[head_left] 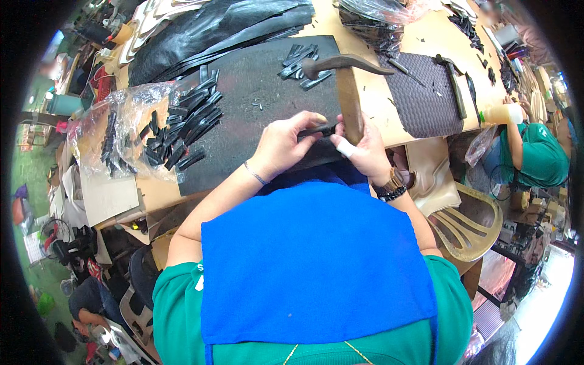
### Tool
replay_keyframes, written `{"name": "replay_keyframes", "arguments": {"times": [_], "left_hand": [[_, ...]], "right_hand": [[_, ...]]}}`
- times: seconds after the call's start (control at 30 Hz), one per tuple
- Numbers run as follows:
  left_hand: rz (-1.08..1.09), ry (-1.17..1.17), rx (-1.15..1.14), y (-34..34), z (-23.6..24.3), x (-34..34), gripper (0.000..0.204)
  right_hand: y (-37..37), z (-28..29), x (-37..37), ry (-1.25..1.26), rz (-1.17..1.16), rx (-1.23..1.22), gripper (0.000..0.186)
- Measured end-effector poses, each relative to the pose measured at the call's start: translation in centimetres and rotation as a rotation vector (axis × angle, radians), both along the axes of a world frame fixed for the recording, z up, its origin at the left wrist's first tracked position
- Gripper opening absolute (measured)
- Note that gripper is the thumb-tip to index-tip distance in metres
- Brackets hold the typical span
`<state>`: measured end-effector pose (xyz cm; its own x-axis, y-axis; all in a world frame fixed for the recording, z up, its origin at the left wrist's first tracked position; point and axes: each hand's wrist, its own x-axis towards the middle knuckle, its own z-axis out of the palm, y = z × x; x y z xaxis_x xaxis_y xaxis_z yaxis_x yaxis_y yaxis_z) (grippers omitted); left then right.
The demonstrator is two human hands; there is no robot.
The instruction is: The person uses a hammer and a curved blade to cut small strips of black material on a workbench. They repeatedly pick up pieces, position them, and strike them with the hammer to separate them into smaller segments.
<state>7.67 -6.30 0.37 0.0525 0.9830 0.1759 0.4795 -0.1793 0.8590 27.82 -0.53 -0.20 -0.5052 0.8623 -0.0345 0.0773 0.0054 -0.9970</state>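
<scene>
Over the near edge of a black work mat [246,115], my left hand [283,143] pinches a small folded black strip [317,130] that looks like leather. The strip's other end meets the fingers of my right hand [368,155], which has white tape around its thumb. A hammer [349,100] stands upright in that same right hand, its wooden handle in the grip and its dark, curved head above the mat. Left of my left hand lies a heap of similar black strips [193,125], partly on a clear plastic bag. A smaller group of strips [304,59] lies farther back.
Large black leather sheets [219,38] cover the far left of the table. On the right are a dark textured pad [426,97], a second hammer [451,85] and a thin pointed tool [406,72]. A chair [468,222] and a co-worker in green [541,155] are beyond.
</scene>
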Motion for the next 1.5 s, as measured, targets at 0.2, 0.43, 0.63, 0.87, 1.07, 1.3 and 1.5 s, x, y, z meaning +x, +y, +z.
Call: {"name": "replay_keyframes", "arguments": {"times": [0.2, 0.43, 0.63, 0.87, 1.07, 1.3, 1.5], "left_hand": [[0.226, -0.094, 0.002, 5.5, 0.4, -5.2, 0.029], [0.384, 0.398, 0.077, 8.5, -0.4, -5.8, 0.038], [0.224, 0.600, 0.136, 3.2, -1.1, -4.9, 0.026], [-0.196, 0.459, 0.190, -2.3, 0.6, -2.5, 0.022], [0.530, 0.691, -0.055, -5.1, 3.0, -15.8, 0.058], [0.495, 0.784, -0.047, -4.3, 1.6, -19.0, 0.056], [0.423, 0.721, 0.132, -1.4, 0.2, -13.5, 0.036]], "right_hand": [[1.3, 0.9, 5.0, 0.063, -0.192, -0.028, 0.038], [1.3, 0.9, 9.4, -0.154, -0.414, 0.012, 0.033], [0.5, 0.1, 10.4, -0.186, -0.412, 0.015, 0.031], [1.2, -0.6, 8.8, -0.150, -0.286, 0.018, 0.031], [3.0, -1.7, 9.2, -0.233, -0.324, 0.085, 0.028], [4.4, -3.8, 9.9, -0.190, -0.370, 0.082, 0.029], [4.3, -3.4, 9.6, -0.188, -0.353, 0.076, 0.026]]}}
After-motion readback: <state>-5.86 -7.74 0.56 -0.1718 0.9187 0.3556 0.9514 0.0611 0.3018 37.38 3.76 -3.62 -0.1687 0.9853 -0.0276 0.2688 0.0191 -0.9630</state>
